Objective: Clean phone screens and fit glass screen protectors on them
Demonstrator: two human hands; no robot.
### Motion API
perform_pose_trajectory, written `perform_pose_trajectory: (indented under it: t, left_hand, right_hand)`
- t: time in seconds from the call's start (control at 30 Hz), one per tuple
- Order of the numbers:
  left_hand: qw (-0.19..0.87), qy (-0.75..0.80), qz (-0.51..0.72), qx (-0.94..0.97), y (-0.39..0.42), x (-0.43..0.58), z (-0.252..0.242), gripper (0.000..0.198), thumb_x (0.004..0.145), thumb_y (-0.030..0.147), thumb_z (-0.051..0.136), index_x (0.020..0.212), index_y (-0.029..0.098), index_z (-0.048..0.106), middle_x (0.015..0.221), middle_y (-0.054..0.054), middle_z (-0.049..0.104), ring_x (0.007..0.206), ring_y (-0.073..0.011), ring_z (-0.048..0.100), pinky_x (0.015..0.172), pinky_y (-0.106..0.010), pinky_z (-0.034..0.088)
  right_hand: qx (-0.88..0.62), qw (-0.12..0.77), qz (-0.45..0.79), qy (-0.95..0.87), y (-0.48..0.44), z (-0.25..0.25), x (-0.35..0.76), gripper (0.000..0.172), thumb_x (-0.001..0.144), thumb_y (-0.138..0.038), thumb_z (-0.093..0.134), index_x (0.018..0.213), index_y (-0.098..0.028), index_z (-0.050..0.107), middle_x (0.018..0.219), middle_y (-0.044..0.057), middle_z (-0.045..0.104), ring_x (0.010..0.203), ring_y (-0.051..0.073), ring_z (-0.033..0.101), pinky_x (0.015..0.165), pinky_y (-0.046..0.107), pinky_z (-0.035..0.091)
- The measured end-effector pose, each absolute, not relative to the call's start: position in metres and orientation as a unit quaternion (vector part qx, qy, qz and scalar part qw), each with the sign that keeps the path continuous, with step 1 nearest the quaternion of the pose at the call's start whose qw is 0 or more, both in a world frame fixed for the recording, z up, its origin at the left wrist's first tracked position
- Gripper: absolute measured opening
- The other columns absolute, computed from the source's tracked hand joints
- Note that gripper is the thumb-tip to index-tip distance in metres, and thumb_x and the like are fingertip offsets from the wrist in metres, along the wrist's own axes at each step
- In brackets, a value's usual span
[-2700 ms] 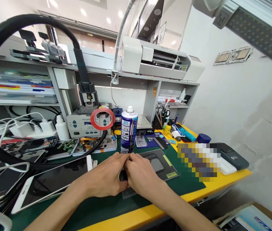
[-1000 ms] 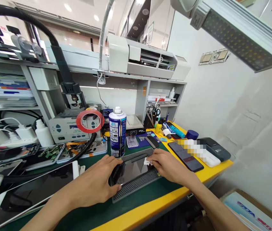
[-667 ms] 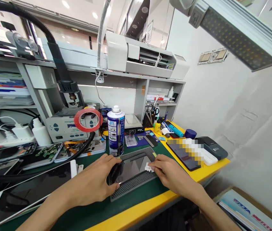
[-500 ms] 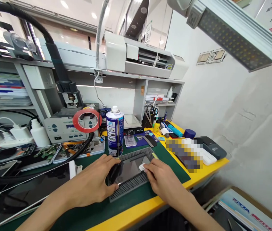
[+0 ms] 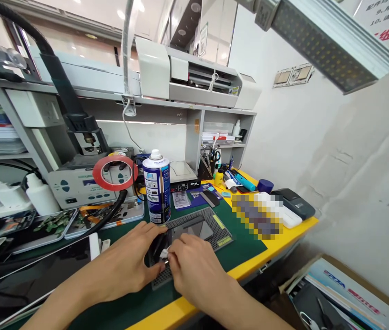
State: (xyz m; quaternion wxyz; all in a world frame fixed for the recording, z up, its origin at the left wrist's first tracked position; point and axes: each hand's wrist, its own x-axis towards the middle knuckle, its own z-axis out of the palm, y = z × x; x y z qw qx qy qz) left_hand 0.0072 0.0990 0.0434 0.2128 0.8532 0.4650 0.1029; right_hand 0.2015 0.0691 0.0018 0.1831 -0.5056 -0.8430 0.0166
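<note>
Since half a second ago, my right hand has slid leftward over the phone, bringing the wipe from the right half to the left end, close to my left thumb. I have that wipe pinched between right thumb and fingers, the other fingers curled in. My left hand is spread wide across the phone's left end, thumb at the near edge and fingers at the far one, gripping it. It lies on the grey mesh, near the spray can on the counter. My right hand hides the phone's near middle, and I can't make out the wipe's full shape. The tablet is cut off at left; a pixelated patch masks something at right.
</note>
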Motion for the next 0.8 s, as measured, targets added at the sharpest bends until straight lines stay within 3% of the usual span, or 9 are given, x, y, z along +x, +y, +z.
perform_pose_trajectory:
  t: [0.3, 0.57, 0.67, 0.8]
  left_hand:
    - [0.179, 0.492, 0.111, 0.845, 0.096, 0.01, 0.037, 0.065, 0.081, 0.047, 0.061, 0.141, 0.025, 0.053, 0.131, -0.01, 0.061, 0.121, -0.0335, 0.058, 0.095, -0.04, 0.05]
    - [0.209, 0.471, 0.083, 0.853, 0.097, 0.008, 0.043, 0.065, 0.084, 0.049, 0.058, 0.144, 0.026, 0.048, 0.133, -0.011, 0.058, 0.122, -0.0328, 0.055, 0.094, -0.039, 0.051]
    - [0.184, 0.46, 0.108, 0.862, 0.099, 0.007, 0.036, 0.062, 0.082, 0.043, 0.06, 0.142, 0.027, 0.05, 0.128, -0.009, 0.059, 0.12, -0.0317, 0.055, 0.096, -0.039, 0.049]
    - [0.176, 0.458, 0.119, 0.863, 0.1, 0.007, 0.029, 0.061, 0.08, 0.037, 0.061, 0.14, 0.029, 0.05, 0.128, -0.007, 0.059, 0.118, -0.0289, 0.057, 0.098, -0.036, 0.048]
  right_hand:
    - [-0.634, 0.188, 0.031, -0.75, 0.098, 0.008, 0.264, 0.017, 0.095, -0.02, 0.052, 0.089, -0.019, 0.068, 0.09, 0.007, 0.069, 0.078, 0.02, 0.063, 0.062, 0.029, 0.038]
    - [-0.559, 0.187, 0.069, -0.805, 0.126, 0.021, 0.271, 0.02, 0.095, -0.019, 0.05, 0.085, -0.015, 0.067, 0.098, 0.012, 0.067, 0.101, 0.027, 0.058, 0.08, 0.034, 0.042]
    - [-0.503, 0.153, 0.121, -0.842, 0.144, 0.034, 0.268, 0.016, 0.091, -0.017, 0.052, 0.087, -0.015, 0.067, 0.097, 0.011, 0.069, 0.095, 0.024, 0.06, 0.075, 0.031, 0.042]
    - [-0.425, 0.086, 0.201, -0.878, 0.173, 0.049, 0.267, 0.009, 0.084, -0.017, 0.061, 0.081, -0.017, 0.069, 0.083, 0.003, 0.072, 0.072, 0.016, 0.062, 0.059, 0.025, 0.041]
